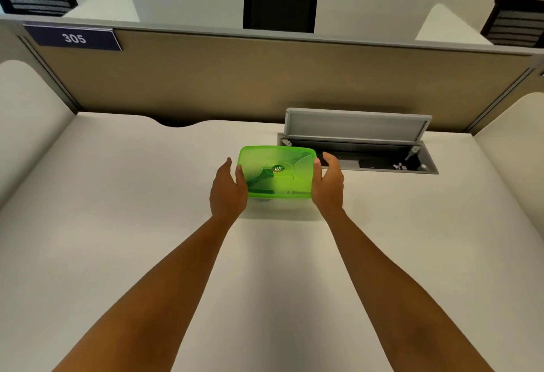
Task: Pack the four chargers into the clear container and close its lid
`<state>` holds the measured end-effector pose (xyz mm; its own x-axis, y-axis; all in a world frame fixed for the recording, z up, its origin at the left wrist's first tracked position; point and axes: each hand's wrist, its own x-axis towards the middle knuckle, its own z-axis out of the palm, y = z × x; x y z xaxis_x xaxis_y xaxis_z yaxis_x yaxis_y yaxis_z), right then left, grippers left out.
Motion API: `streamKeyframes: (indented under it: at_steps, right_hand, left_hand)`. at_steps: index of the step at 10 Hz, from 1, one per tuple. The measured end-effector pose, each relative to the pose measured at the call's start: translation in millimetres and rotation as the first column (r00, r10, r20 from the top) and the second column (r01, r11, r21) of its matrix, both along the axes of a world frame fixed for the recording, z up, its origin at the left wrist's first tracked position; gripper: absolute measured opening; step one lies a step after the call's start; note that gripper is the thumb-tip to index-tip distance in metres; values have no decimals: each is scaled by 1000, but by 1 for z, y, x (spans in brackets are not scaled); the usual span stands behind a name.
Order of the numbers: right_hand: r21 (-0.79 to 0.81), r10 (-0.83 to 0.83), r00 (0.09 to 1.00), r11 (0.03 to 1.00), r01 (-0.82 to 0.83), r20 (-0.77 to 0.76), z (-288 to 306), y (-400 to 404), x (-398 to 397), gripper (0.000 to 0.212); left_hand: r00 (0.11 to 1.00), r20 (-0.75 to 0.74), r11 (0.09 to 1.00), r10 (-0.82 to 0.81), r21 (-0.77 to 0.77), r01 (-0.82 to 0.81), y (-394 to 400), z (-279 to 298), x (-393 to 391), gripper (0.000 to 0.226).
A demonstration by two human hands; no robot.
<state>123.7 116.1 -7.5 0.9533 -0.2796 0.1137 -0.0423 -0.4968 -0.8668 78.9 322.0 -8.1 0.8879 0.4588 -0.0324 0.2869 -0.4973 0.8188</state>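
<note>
Head view: your left hand (228,187) and right hand (328,181) are clamping the green lid (276,171); uneven pressing risks one corner staying unsealed on the clear container (276,204).

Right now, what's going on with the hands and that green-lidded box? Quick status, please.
Left hand and right hand press the box's two short sides. Green lid sits on the clear container; chargers not clearly visible. Open cable hatch behind, not blocking.

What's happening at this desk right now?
A person has both hands on a clear container with a green lid, left hand and right hand at its two ends. The lid sits on top. The container rests on the white desk, beside an open cable hatch. No loose chargers show.
</note>
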Motion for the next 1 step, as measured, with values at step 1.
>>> streamKeyframes:
  at_steps: [1]
  right_hand:
    - [-232, 143, 987, 965, -122, 73, 20, 10, -14, 49]
  left_hand:
    - [993, 75, 973, -90, 218, 72, 4, 14, -17, 55]
